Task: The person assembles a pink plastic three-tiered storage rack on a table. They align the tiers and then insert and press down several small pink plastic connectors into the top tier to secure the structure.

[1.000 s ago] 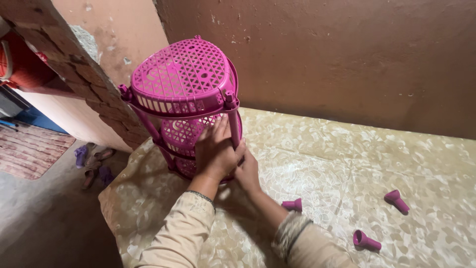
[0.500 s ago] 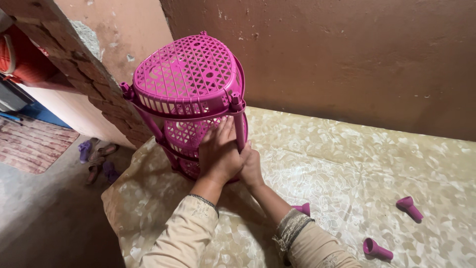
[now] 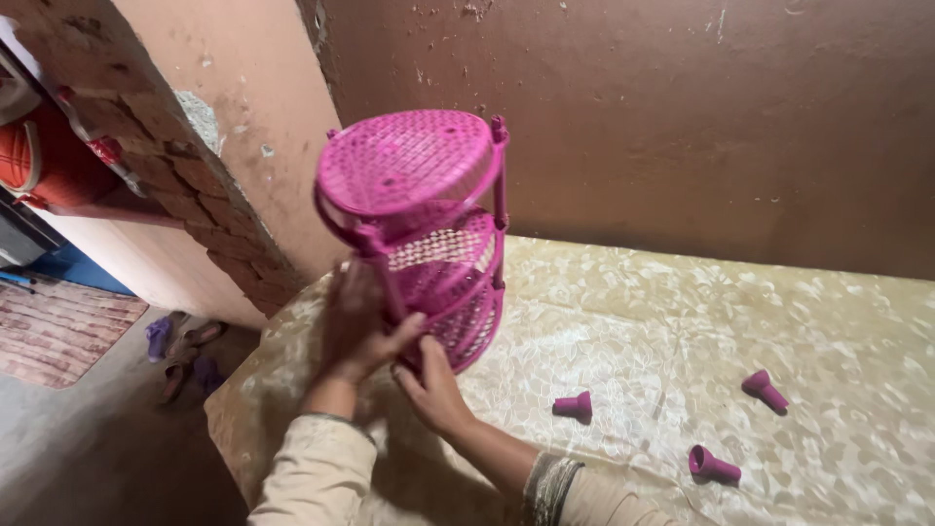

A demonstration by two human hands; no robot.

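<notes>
Tilting over a patterned gold cloth [image 3: 623, 312], pink tiered mesh rack [image 3: 419, 224], lower post wrapped by left hand [image 3: 355, 326], bottom tier touched by loosely curled right hand [image 3: 433, 390], three pink caps [image 3: 575, 404] lying nearby.

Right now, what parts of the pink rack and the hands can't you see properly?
Head view only:
- Lowest tier of the pink rack: mostly hidden behind the left hand and right hand.
- Fingertips of both hands: tucked behind the rack's post and mesh, so the grip is unclear.
- Top tier: blurred, mesh pattern indistinct.
- Shoes on the floor: small and dim.
- Both arms: cut off by the bottom edge.
</notes>
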